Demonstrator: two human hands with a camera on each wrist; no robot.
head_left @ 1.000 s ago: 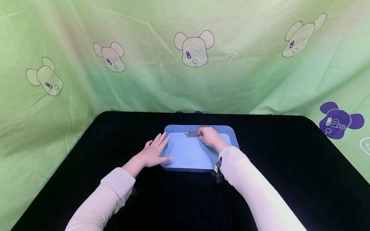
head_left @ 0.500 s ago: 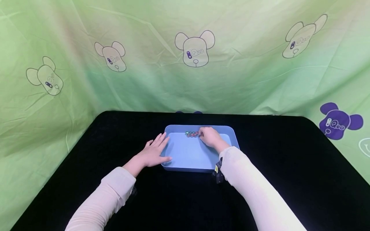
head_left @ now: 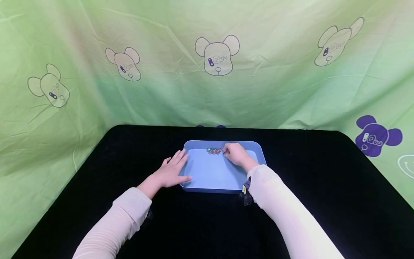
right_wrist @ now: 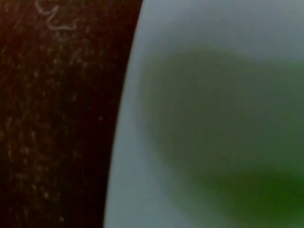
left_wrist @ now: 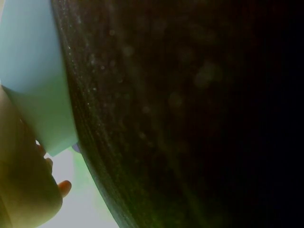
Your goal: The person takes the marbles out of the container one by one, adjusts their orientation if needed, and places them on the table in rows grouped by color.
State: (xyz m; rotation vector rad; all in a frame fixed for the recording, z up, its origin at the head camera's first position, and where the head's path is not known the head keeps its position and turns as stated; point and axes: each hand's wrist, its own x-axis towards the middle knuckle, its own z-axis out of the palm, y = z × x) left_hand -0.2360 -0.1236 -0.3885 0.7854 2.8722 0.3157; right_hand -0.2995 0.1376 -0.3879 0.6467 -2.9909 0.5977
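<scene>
The left hand (head_left: 170,172) lies flat, fingers straight, against the tray's (head_left: 207,187) left edge. The right hand (head_left: 235,154) curls beside the beads (head_left: 214,150) at the tray's far edge; whether it grips them cannot be told. The wrist views show only blur.

head view downward, wrist views close, sharing tray (head_left: 223,189)

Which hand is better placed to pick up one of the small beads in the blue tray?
The right hand, probably. It is inside the blue tray with its fingertips at the row of small beads near the far wall. The left hand lies flat against the tray's left outer edge, apart from the beads.
</scene>
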